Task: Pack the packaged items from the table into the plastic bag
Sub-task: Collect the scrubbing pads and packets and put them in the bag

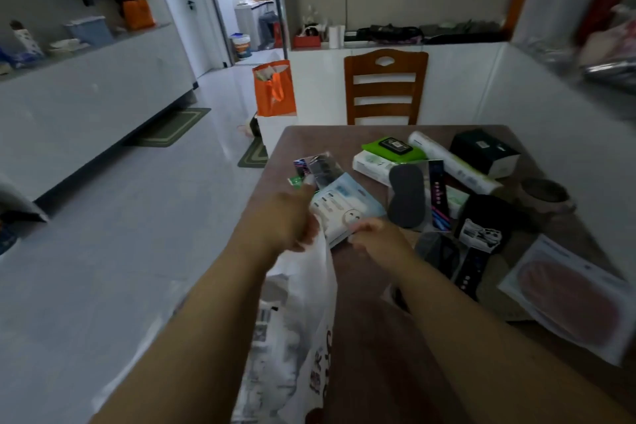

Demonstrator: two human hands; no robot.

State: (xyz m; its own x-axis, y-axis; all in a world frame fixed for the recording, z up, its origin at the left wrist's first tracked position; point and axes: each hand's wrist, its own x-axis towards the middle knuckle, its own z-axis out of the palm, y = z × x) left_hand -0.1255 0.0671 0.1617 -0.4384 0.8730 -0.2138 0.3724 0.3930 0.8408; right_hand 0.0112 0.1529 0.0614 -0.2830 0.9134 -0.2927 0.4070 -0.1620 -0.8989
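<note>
A white printed plastic bag [296,313] hangs off the near left edge of the brown table [371,313]. My left hand [285,217] grips the bag's top edge and also pinches a few small packets [318,165] near its thumb. My right hand [375,237] holds the near end of a white and light-blue power-strip package [344,205] just above the bag's mouth. Several packaged items lie to the right: a grey oval pad pack [407,196], a green wipes pack [395,148], a white roll [457,165], a black box [485,151] and a pink oval pack [568,299].
A wooden chair [385,86] stands at the table's far side. An orange bag [273,88] sits on the tiled floor to the left. A dark round cup [545,193] rests near the table's right edge. White cabinets line the left wall.
</note>
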